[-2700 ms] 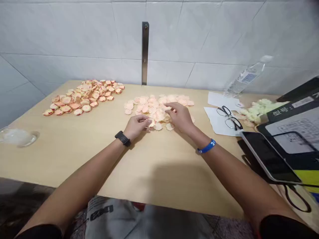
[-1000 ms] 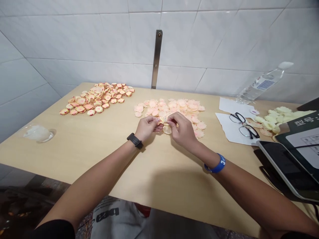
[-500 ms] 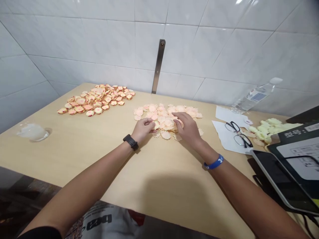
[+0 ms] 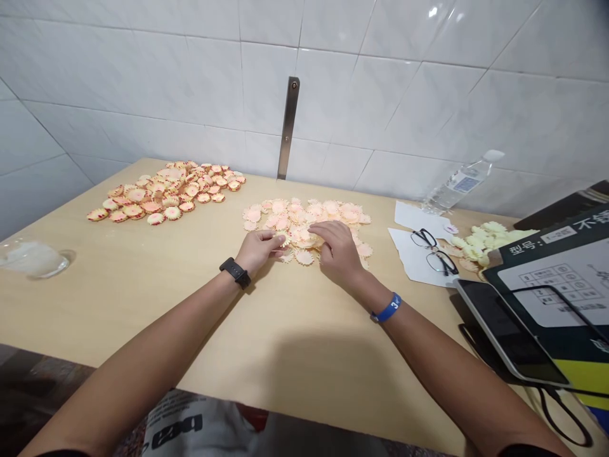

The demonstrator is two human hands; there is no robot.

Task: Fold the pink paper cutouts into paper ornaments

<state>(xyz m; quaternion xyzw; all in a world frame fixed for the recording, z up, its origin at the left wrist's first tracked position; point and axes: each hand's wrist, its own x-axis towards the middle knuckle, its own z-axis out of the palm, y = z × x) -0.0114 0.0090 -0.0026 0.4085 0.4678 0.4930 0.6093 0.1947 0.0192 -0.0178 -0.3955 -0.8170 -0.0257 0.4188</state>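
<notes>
My left hand (image 4: 257,252), with a black watch at its wrist, pinches a small cream flower-shaped piece (image 4: 286,240) between thumb and fingers. It is at the near left edge of a loose pile of thin pale-pink flower-shaped pieces (image 4: 304,219). Over the right part of that pile is my right hand (image 4: 341,252), a blue wristband on its arm. Its fingers stretch left above the pieces, the thumb apart from them, and I see nothing held in it. Farther left lies a heap of layered flower pieces with red-tipped edges (image 4: 152,193).
At the left edge stands a clear cup with white paste (image 4: 31,259). To the right are white paper (image 4: 402,251), glasses (image 4: 441,261), a plastic bottle (image 4: 461,184), pale yellow-green petals (image 4: 485,240), a tablet-like device (image 4: 511,330) and a dark printed box (image 4: 561,285). A tiled wall closes the back.
The view has turned slightly right, so things sit farther left. My left hand still pinches the flower piece; my right hand has come lower over the pile, closer to the left.
</notes>
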